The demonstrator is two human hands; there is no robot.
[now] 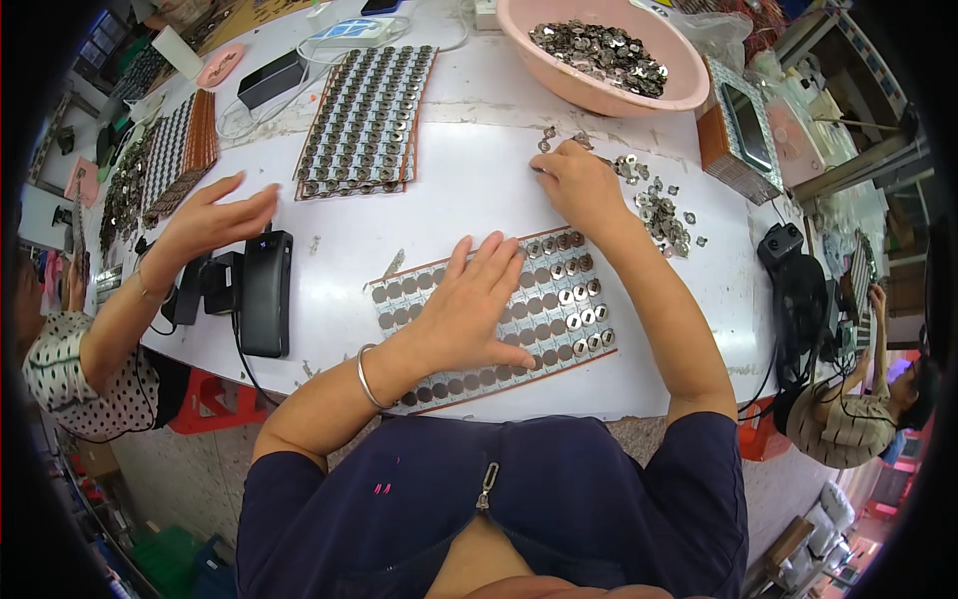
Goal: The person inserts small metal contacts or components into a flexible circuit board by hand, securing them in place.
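Observation:
My left hand lies flat with fingers spread on a board marked with rows of dark round spots. It hides part of the board's middle. Small shiny metal pieces sit over the spots along the board's right side. Beyond the far edge of the board, my right hand is closed, its thumb and forefinger pinching what looks like a small metal piece, mostly hidden. Loose metal pieces lie scattered to the right of that hand, and a few more just past it.
A pink basin of metal pieces stands at the back. Filled boards lie stacked far left of centre. Nearer left is a black power bank with cables. A co-worker's hand reaches in there. A boxed phone stands right.

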